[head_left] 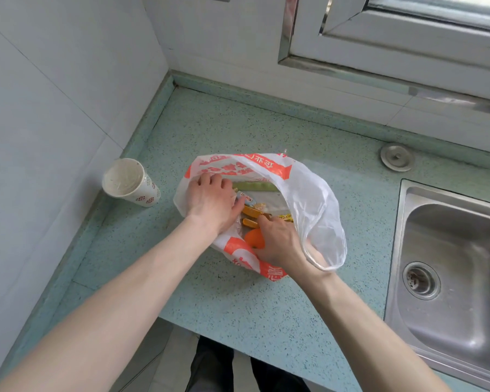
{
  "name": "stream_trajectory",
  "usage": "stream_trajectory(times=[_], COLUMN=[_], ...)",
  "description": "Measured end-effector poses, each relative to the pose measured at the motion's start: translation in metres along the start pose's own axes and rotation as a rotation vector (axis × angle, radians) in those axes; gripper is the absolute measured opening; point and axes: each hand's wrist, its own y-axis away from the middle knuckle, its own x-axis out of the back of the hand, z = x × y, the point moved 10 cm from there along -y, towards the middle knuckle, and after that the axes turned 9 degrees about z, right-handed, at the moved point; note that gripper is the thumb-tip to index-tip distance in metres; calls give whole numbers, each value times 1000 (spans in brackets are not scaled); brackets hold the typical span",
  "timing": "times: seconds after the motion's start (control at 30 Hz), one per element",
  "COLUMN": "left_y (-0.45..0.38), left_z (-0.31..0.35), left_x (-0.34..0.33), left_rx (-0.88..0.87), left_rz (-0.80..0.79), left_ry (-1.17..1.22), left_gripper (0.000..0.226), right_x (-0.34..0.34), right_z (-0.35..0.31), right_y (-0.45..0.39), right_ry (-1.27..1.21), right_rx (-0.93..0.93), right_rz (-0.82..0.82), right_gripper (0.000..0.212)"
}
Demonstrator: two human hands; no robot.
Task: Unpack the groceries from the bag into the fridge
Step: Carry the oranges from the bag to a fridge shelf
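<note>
A white plastic bag with orange print lies open on the speckled green countertop. Inside it I see a long green packet, yellow-orange snack packets and an orange round fruit. My left hand presses on the bag's left rim, fingers curled over the plastic there. My right hand reaches into the bag's mouth beside the orange fruit, fingers bent down onto the packets; what it grips is hidden. The fridge is out of view.
A used paper cup stands at the left by the tiled wall. A steel sink lies at the right, with a round metal cap behind it. A window frame runs above the counter's back edge.
</note>
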Motion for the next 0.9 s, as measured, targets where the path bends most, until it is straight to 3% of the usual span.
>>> stream_trajectory(times=[0.17,0.27,0.5,0.6,0.73,0.9], left_y=[3,8,11,3,11,32], left_z=[2,0,0,6,13,14], left_x=[1,4,4,10,17,39], left_rx=[20,23,-139,-145,-166,-139], left_rz=[-36,-48,-37,-27,21,192], left_ry=[-2,9,-355,-332,-283,-22], left_gripper=[64,62,66,52,67,76], right_x=[9,6,3,0,7,39], right_z=[2,1,1,2,8,15], right_y=[2,1,4,3,8,19], right_ry=[-35,-88,-63,-113,-85,-11], right_rx=[7,12,2,-9,-5,-10], right_rz=[72,62,65,49,83,211], right_gripper=[57,49,45,50,60,62])
